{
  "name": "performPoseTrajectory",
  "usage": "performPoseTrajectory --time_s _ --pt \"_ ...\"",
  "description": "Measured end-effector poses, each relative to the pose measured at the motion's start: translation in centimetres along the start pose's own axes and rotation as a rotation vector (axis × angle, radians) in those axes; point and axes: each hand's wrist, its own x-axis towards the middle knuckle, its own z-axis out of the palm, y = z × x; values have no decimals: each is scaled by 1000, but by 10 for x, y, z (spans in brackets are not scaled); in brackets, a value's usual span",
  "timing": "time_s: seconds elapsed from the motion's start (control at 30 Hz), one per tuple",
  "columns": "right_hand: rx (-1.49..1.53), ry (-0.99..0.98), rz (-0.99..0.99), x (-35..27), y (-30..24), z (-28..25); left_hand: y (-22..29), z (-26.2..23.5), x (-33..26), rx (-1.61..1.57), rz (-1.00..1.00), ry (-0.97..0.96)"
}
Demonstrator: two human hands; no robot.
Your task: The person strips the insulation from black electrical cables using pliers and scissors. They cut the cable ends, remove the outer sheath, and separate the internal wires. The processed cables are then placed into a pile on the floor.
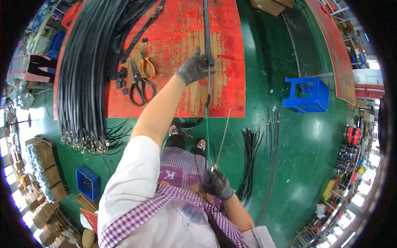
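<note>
My left hand [193,69], in a dark grey glove, reaches over the red worktop with its fingers apart, beside the lower end of a long black sleeve [207,35]. Whether its fingertips touch the sleeve I cannot tell. A thin dark cable [209,84] comes out of the sleeve and runs toward the table's near edge, where a green cord [207,132] continues down toward my body. Low in front of my apron, my gloved right hand [218,184] is closed around a thin metal rod [223,137] that points up and away. Its fingers partly hide the rod's lower end.
On the red table [231,62] lie orange-handled pliers [147,66], black scissors [142,89] and a thick bundle of black cables [87,78] hanging over the edge. More cables [249,161] hang at right. A blue stool [307,95] and a blue crate [87,183] stand on the green floor.
</note>
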Motion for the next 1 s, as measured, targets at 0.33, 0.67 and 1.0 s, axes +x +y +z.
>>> performPoseTrajectory --time_s 0.33,0.67,1.0 --pt "-656 31 54 75 -16 -3 8 -72 73 -36 -129 180" --pt "-27 84 67 164 -55 17 16 -70 74 17 -198 205" --pt "-158 90 19 197 -85 11 15 -72 73 36 -214 227"
